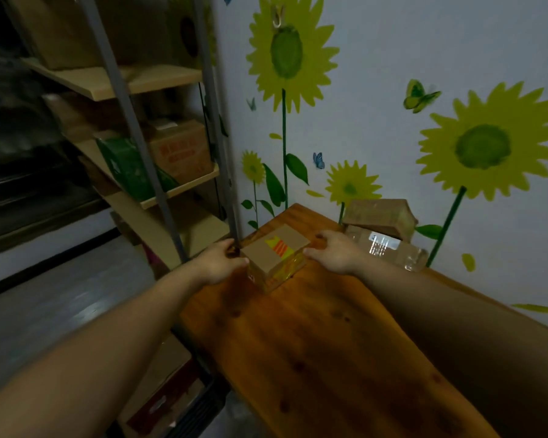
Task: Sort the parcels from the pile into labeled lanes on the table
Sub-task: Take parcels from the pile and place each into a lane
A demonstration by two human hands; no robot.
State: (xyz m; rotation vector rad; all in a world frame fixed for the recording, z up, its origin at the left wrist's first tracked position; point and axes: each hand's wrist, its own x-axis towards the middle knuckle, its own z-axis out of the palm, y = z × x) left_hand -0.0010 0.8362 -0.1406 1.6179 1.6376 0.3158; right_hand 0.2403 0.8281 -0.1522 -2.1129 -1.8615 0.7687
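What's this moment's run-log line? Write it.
left hand: grips taped box | right hand: grips taped box | taped box: on table, far corner | two other parcels: against wall

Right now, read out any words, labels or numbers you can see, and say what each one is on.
Nothing here reads clearly.
On the box: yellow tape with red marks, no legible text.
On the wrapped parcel: a white label, too blurred to read.
On the shelf box: red print, too blurred to read.
On the brown parcel: faint print, too blurred to read.
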